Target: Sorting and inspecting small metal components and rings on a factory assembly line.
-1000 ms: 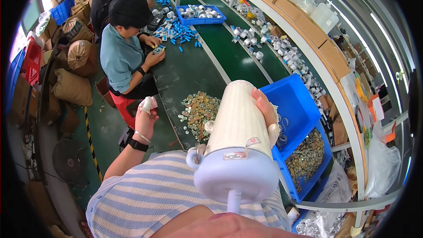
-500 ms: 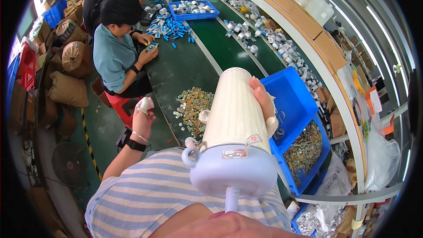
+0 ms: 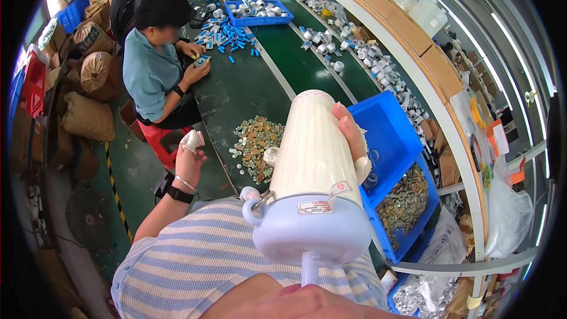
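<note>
A tall cream tumbler [image 3: 313, 147] with ribbed sides and a lilac lid [image 3: 310, 227] is tipped up close to me. Its short straw [image 3: 310, 267] reaches my mouth. My right hand [image 3: 351, 136] wraps round the tumbler from its right side; most of the palm is hidden behind it. A whitish wrapped tip [image 3: 271, 156] shows at the tumbler's left edge. My left hand [image 3: 190, 162] is raised off the table's left edge, fingers curled, with white and pink coverings or material at the fingertips. What it holds, if anything, I cannot make out.
Small circuit boards [image 3: 257, 145] lie heaped on the dark green table [image 3: 236, 91]. Right of the tumbler stand blue bins [image 3: 387, 121], one with more boards. Further off, a co-worker [image 3: 152, 74] handles a small part beside scattered blue cylinders [image 3: 236, 41]. A red stool [image 3: 156, 142] stands left.
The view has shifted very slightly. The tumbler stays tipped in my right hand, and my left hand keeps nearly the same place. The co-worker's hands have moved a little.
</note>
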A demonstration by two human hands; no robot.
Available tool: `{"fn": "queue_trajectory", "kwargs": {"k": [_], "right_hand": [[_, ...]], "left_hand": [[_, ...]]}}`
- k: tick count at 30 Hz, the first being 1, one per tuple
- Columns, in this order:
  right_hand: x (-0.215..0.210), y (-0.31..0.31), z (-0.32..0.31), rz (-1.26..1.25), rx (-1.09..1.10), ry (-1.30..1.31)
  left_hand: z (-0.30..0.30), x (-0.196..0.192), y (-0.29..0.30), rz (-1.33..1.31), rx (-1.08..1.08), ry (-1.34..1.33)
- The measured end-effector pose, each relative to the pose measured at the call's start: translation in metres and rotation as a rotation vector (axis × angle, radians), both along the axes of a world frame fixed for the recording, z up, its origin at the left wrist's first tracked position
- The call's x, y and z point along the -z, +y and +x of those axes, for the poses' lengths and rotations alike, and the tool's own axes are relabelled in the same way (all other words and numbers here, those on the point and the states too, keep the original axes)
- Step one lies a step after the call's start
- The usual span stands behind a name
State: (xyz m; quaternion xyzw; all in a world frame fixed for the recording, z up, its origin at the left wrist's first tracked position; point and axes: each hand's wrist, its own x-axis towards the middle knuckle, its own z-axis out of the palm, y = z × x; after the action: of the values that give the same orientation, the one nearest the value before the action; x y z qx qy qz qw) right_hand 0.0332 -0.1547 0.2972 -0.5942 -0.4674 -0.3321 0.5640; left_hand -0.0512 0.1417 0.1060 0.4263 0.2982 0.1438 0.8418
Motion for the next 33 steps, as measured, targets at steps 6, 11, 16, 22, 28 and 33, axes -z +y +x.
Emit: {"fn": "queue_trajectory", "kwargs": {"k": [6,11,16,22,28,33], "right_hand": [[0.026,0.012,0.024,0.142,-0.070,-0.163],[0.021,-0.002,-0.006,-0.010,0.028,0.047],[0.022,-0.005,-0.010,-0.085,-0.114,0.193],[0.040,-0.006,-0.028,-0.146,-0.107,0.375],[0.067,-0.006,-0.039,-0.330,0.059,0.420],[0.086,-0.007,-0.030,-0.532,0.303,0.363]], "left_hand": [[0.003,0.000,-0.002,0.009,0.009,-0.034],[0.006,0.001,-0.003,0.007,0.007,-0.084],[0.007,-0.025,0.001,0.129,0.079,-0.256],[0.003,-0.124,-0.008,0.427,0.167,-0.443],[-0.004,-0.164,-0.020,0.478,0.255,-0.663],[0.001,-0.163,-0.027,0.353,0.426,-0.697]]}}
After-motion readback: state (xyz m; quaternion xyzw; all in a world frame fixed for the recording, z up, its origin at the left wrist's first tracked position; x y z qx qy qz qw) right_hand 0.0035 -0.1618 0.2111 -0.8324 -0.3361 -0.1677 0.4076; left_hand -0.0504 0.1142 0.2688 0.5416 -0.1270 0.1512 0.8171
